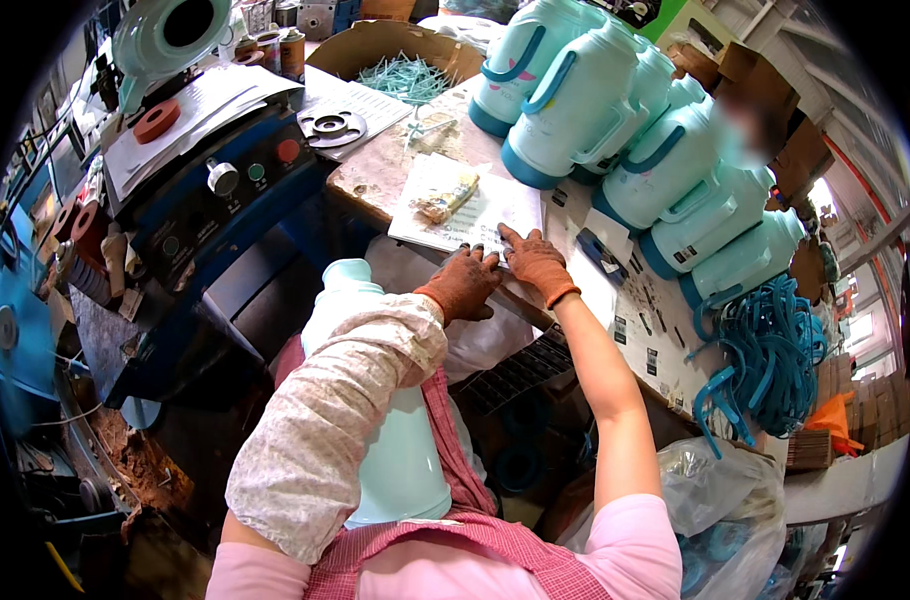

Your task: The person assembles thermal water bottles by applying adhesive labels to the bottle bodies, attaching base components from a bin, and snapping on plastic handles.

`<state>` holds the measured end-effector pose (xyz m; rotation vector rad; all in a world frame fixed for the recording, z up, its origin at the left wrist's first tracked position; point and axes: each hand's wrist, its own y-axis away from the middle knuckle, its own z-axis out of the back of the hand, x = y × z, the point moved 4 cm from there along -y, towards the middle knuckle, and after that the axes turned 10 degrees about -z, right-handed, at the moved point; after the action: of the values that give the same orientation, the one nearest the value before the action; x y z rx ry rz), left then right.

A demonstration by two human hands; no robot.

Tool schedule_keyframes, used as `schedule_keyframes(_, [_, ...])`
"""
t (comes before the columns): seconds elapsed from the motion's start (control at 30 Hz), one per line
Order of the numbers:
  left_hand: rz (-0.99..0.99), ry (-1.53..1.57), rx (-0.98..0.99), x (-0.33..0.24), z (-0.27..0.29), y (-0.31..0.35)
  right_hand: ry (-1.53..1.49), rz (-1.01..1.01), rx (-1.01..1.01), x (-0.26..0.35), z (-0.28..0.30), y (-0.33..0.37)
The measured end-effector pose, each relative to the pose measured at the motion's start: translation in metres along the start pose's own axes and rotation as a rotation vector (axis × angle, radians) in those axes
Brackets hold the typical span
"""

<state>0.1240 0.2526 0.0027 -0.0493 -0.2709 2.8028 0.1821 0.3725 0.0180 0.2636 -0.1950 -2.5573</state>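
My left hand [465, 283], in a brown work glove, is at the near edge of a stack of white papers [517, 206], fingers apart and nothing visible in it. My right hand [535, 264], gloved alike, lies on the papers' near right part with its fingers stretched out. On the stack rests a small packet in crinkled yellowish wrapping [447, 196]. A pale turquoise jug body [403, 465] lies across my lap, partly hidden under my sleeved left forearm.
Several turquoise jugs [575, 100] with dark blue bases line the table's far right. Blue straps [765, 350] are heaped at the right edge. A cardboard box [340, 50] holds thin turquoise pieces. At left stands a machine with a control panel [210, 190]. A dark stapler-like tool [601, 255] lies right of the papers.
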Motion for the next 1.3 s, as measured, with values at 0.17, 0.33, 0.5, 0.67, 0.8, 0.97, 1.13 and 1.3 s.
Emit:
schedule_keyframes(0.17, [-0.143, 0.134, -0.023, 0.009, 0.016, 0.004, -0.169, 0.217, -0.41, 0.001, 0.042, 0.008])
schedule_keyframes(0.33, [-0.164, 0.232, -0.251, 0.008, 0.119, 0.138, -0.495, 0.733, -0.586, 0.034, 0.066, 0.146])
schedule_keyframes(0.5, [0.173, 0.415, -0.177, -0.03, 0.104, 0.264, -0.661, 0.838, -0.431, 0.067, 0.02, 0.242])
schedule_keyframes(0.67, [0.24, 0.402, -0.34, -0.049, 0.069, 0.286, -0.683, 0.758, -0.366, 0.091, -0.008, 0.268])
schedule_keyframes(0.8, [0.237, 0.4, -0.352, -0.049, 0.069, 0.289, -0.564, 0.687, -0.426, 0.102, -0.007, 0.275])
schedule_keyframes(0.97, [0.228, 0.378, -0.31, -0.049, 0.073, 0.286, -0.484, 0.623, -0.459, 0.103, -0.009, 0.276])
schedule_keyframes(1.13, [0.206, 0.227, -0.031, -0.056, 0.095, 0.272, -0.468, 0.61, -0.432, 0.101, -0.011, 0.273])
schedule_keyframes(1.3, [0.163, 0.165, 0.032, -0.06, 0.117, 0.25, -0.207, 0.653, -0.601, 0.072, -0.008, 0.233])
